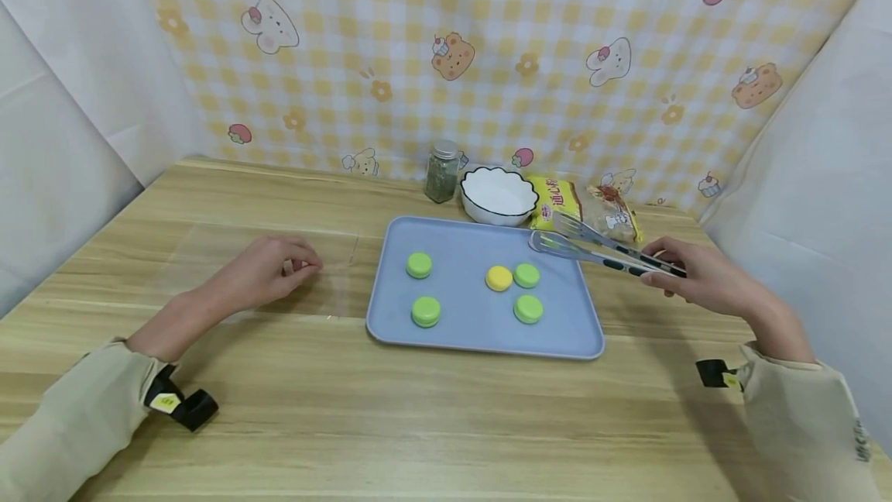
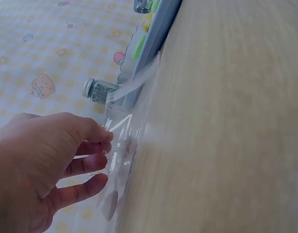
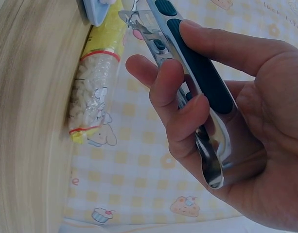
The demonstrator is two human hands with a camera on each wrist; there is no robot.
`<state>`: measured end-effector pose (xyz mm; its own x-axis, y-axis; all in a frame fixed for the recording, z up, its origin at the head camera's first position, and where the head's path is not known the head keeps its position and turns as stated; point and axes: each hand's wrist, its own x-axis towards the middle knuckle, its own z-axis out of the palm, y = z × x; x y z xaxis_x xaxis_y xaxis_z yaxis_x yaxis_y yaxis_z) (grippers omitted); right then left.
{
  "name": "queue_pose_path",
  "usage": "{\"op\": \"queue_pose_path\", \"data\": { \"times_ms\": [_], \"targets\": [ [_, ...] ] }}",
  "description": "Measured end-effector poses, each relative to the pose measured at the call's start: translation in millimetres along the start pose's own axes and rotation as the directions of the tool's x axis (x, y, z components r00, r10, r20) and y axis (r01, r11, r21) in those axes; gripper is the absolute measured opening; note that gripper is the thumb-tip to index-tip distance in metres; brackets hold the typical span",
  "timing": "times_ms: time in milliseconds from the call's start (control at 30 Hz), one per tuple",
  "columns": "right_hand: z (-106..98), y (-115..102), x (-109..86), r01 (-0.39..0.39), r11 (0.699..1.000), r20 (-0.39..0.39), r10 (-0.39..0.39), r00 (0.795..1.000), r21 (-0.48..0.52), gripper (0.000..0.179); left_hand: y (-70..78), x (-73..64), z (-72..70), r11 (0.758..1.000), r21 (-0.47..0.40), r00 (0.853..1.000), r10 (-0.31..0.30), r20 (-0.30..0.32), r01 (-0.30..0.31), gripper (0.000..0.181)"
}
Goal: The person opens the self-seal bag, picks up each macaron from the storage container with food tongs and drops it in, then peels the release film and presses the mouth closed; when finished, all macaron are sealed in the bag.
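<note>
My left hand (image 1: 268,269) is over the table's left side, thumb and fingertips pinching the edge of a clear plastic bag (image 2: 124,150). The bag lies thin and see-through on the wood, one strip of it standing up. On the right, my right hand (image 1: 700,273) grips metal tongs (image 3: 200,73) with dark green grip pads, thumb on one arm and fingers round the other. Their slightly parted tips reach over the right rim of a blue tray (image 1: 460,331). The tray holds several green macarons (image 1: 426,311) and one yellow macaron (image 1: 499,278). Nothing shows between the tong tips.
Behind the tray stand a glass jar of dried herbs (image 1: 442,173) with a metal lid and a white scalloped bowl (image 1: 498,196). A yellow food packet (image 1: 554,200) and a clear bag of pale pieces (image 1: 609,215) lie beside them. A checked curtain (image 1: 390,37) closes the back.
</note>
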<state>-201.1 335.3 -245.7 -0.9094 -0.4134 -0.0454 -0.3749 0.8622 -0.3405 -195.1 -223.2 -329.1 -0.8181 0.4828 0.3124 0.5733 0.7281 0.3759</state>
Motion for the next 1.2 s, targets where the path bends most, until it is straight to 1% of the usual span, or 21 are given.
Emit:
{"op": "queue_pose_path", "data": {
  "times_ms": [133, 200, 333, 467, 567, 667, 800, 933, 1067, 1200],
  "targets": [
    [0.2, 0.5, 0.0, 0.001, 1.0, 0.002, -0.001, 1.0, 0.001, 0.042, 0.5, 0.2, 0.2, 1.0, 0.006, 1.0, -0.031, -0.004, 0.031, 0.006],
    [0.3, 0.8, 0.1, 0.002, 1.0, 0.002, -0.002, 1.0, 0.001, 0.042, 1.0, 0.5, 0.3, 0.999, 0.005, 0.999, -0.034, -0.016, 0.034, 0.006],
    [0.5, 0.9, 0.5, -0.006, 1.0, 0.005, 0.006, 1.0, 0.006, 0.043, 1.4, 0.6, 0.6, 1.0, 0.001, 0.999, -0.023, -0.041, 0.023, 0.012],
    [0.2, 0.4, 0.6, -0.011, 1.0, 0.005, 0.011, 1.0, 0.011, 0.043, 1.1, 0.3, 1.0, 1.0, -0.008, 0.998, -0.003, -0.056, 0.002, 0.011],
    [-0.1, 0.3, 0.2, -0.008, 1.0, 0.006, 0.008, 1.0, 0.014, 0.043, 0.8, 0.5, 1.3, 1.0, -0.007, 0.998, 0.028, -0.051, -0.028, 0.008],
    [-0.4, 0.3, -0.1, -0.007, 1.0, 0.005, 0.007, 1.0, 0.015, 0.042, 0.8, 0.8, 1.6, 0.999, -0.007, 0.998, 0.046, -0.03, -0.047, 0.007],
    [-0.7, 0.4, -0.3, -0.012, 1.0, 0.008, 0.012, 1.0, 0.017, 0.043, 0.8, 1.5, 1.4, 1.0, 0.001, 0.999, 0.028, -0.016, -0.028, 0.006],
    [-1.2, 0.8, -0.4, -0.015, 1.0, 0.011, 0.014, 1.0, 0.022, 0.043, 0.0, 1.8, 1.5, 1.0, 0.016, 0.999, 0.013, -0.039, -0.013, 0.004],
    [-2.7, 1.2, -0.7, -0.013, 0.999, 0.017, 0.013, 1.0, 0.036, 0.043, -0.9, 2.3, 2.5, 1.0, 0.008, 0.997, 0.026, -0.075, -0.026, 0.011],
    [-4.8, 1.6, -1.8, -0.009, 0.998, 0.02, 0.008, 1.0, 0.055, 0.041, -0.8, 2.4, 2.0, 0.999, -0.01, 0.996, 0.039, -0.079, -0.04, 0.007]
  ]
}}
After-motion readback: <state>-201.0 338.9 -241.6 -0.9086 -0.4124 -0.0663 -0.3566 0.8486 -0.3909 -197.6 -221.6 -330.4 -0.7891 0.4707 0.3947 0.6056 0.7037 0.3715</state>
